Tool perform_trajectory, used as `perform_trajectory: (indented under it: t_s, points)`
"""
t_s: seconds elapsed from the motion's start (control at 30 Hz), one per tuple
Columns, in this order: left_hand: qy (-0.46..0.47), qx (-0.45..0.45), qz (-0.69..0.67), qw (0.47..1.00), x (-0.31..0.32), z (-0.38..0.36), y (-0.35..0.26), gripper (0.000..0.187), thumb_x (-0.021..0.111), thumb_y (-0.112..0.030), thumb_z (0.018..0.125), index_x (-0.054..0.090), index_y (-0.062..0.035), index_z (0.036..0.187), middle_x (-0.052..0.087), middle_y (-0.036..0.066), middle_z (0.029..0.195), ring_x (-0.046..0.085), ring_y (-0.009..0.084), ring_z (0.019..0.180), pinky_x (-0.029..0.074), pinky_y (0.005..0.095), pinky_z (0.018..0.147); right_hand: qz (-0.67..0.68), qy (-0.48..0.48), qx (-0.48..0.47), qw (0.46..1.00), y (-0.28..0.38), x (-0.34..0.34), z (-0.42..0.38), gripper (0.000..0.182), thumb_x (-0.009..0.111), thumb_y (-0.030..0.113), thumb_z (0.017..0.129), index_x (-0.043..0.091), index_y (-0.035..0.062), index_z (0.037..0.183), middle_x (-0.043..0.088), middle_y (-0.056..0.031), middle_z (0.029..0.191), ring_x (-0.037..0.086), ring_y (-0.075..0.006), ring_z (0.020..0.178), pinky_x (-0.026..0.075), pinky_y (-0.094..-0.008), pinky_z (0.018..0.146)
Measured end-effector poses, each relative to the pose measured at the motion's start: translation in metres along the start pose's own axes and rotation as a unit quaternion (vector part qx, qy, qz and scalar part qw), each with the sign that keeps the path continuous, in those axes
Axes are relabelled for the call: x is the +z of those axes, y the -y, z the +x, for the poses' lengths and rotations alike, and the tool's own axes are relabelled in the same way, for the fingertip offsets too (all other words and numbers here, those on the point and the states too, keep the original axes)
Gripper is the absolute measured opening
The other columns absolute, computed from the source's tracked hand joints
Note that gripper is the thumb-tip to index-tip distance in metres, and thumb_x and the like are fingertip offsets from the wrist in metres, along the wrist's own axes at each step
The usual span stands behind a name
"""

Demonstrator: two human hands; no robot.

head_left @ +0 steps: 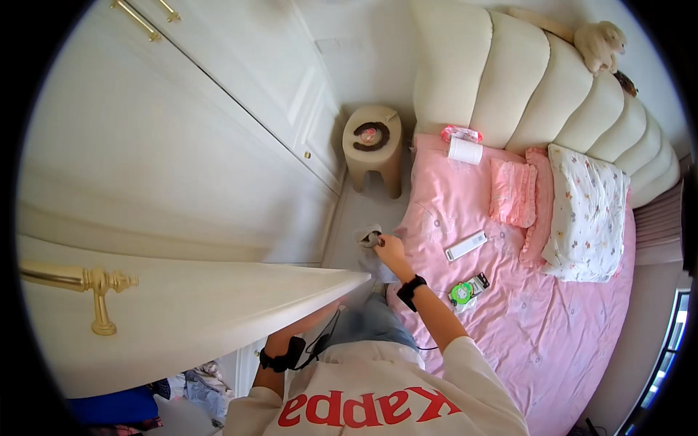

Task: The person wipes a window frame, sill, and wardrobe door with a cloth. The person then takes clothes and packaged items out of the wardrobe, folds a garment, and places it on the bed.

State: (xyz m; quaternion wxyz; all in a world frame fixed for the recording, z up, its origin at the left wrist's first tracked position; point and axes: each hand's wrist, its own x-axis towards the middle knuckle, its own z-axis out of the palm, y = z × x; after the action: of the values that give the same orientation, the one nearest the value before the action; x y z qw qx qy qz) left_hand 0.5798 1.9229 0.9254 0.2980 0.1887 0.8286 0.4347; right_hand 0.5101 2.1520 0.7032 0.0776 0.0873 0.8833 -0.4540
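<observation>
My right hand [390, 251] reaches forward between the wardrobe and the bed, its fingers closed on a bunched grey cloth [372, 238]. Some of the cloth hangs below the hand; I cannot make out what kind of item it is. A black band circles each wrist. My left hand [320, 317] is low beside the open wardrobe door [218, 312], whose edge covers most of it, so its fingers do not show.
Pink bedding [509, 320] covers the bed at right, with a white box [466, 246], a green packaged item [462, 293], a paper roll [465, 151] and pillows [587, 214]. A stool [373, 156] stands ahead. Folded clothes [207, 389] show inside the wardrobe, lower left.
</observation>
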Motion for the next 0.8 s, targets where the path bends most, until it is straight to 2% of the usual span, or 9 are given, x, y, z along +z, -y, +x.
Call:
perform_trajectory:
  t_s: [0.1,0.3,0.37,0.4,0.43,0.47,0.53,0.63,0.8]
  points:
    - [-0.052,0.011,0.061,0.997,0.009,-0.004,0.011,0.027,0.053,-0.01,0.089,0.055,-0.0032,0.115,0.063,0.006,0.106,0.057,0.0148,0.099,0.045,0.0276,0.085,0.091,-0.068,-0.075,0.991,-0.025,0.026,0.017,0.023,0.056,0.015,0.068,0.06,0.0048,0.087,0.061,-0.02,0.085,0.057,-0.0388,0.081,0.047,-0.0452,0.071]
    - [-0.024,-0.023,0.144,0.989,-0.029,-0.01,-0.023,0.026,0.058,-0.02,0.086,0.061,-0.0056,0.108,0.063,0.009,0.104,0.059,0.0204,0.093,0.045,0.0306,0.082,-0.026,0.156,-0.094,0.983,-0.082,0.038,-0.029,0.02,0.053,0.019,0.072,0.061,0.0022,0.08,0.062,-0.0193,0.088,0.058,-0.0375,0.084,0.046,-0.0455,0.072]
    - [-0.012,0.038,0.163,0.986,-0.037,-0.005,-0.009,0.028,0.059,-0.021,0.085,0.06,-0.0058,0.108,0.062,0.01,0.104,0.058,0.0209,0.092,0.044,0.0308,0.081,-0.002,0.178,-0.185,0.966,-0.165,0.084,-0.039,0.019,0.054,0.02,0.071,0.059,0.0028,0.066,0.056,-0.0194,0.064,0.053,-0.0356,0.059,0.04,-0.0459,0.056]
    - [-0.007,0.097,0.169,0.981,-0.036,-0.005,0.01,0.029,0.059,-0.021,0.086,0.059,-0.0058,0.11,0.062,0.011,0.103,0.058,0.0204,0.093,0.044,0.0305,0.081,-0.058,0.209,-0.162,0.962,-0.147,0.073,-0.046,0.019,0.055,0.02,0.072,0.06,0.0028,0.066,0.057,-0.0184,0.064,0.054,-0.0347,0.059,0.041,-0.0448,0.056]
    - [0.06,0.021,0.171,0.983,-0.041,0.0,-0.008,0.031,0.057,-0.021,0.087,0.057,-0.0045,0.112,0.061,0.012,0.106,0.058,0.021,0.095,0.044,0.0304,0.081,-0.113,0.242,-0.138,0.954,-0.118,0.057,-0.064,0.019,0.055,0.02,0.072,0.061,0.0029,0.067,0.058,-0.0174,0.064,0.055,-0.0338,0.059,0.043,-0.0438,0.057]
    - [0.084,0.029,0.095,0.992,-0.039,0.001,0.001,0.034,0.055,-0.022,0.088,0.053,-0.002,0.116,0.06,0.014,0.107,0.058,0.0224,0.095,0.044,0.0301,0.082,-0.168,0.276,-0.114,0.94,-0.094,0.048,-0.079,0.019,0.055,0.019,0.072,0.062,0.0029,0.067,0.06,-0.0164,0.065,0.056,-0.0329,0.059,0.044,-0.0427,0.058]
    - [0.077,0.045,0.088,0.992,-0.041,-0.005,-0.022,0.033,0.052,-0.021,0.087,0.054,-0.0012,0.113,0.059,0.018,0.108,0.055,0.0318,0.102,0.042,0.0351,0.088,-0.1,0.31,-0.046,0.944,-0.095,0.065,-0.092,0.021,0.053,0.02,0.075,0.066,0.003,0.073,0.065,-0.0118,0.07,0.063,-0.0262,0.064,0.048,-0.0368,0.062]
    - [-0.032,0.153,0.086,0.984,-0.036,-0.029,-0.009,0.037,0.052,-0.019,0.09,0.048,0.0001,0.12,0.056,0.016,0.114,0.055,0.0249,0.101,0.042,0.0311,0.087,-0.12,0.387,-0.033,0.914,-0.024,0.064,-0.107,0.022,0.052,0.018,0.079,0.066,0.0012,0.077,0.066,-0.0104,0.071,0.065,-0.0222,0.066,0.05,-0.0339,0.063]
    - [-0.144,0.086,-0.013,0.986,-0.037,-0.118,0.033,0.034,0.052,-0.018,0.09,0.05,0.0007,0.118,0.055,0.015,0.116,0.054,0.0252,0.102,0.042,0.0312,0.086,0.006,0.428,-0.037,0.903,0.059,0.12,-0.121,0.025,0.043,0.015,0.086,0.06,-0.0045,0.087,0.063,-0.0151,0.068,0.064,-0.0218,0.061,0.049,-0.0348,0.058]
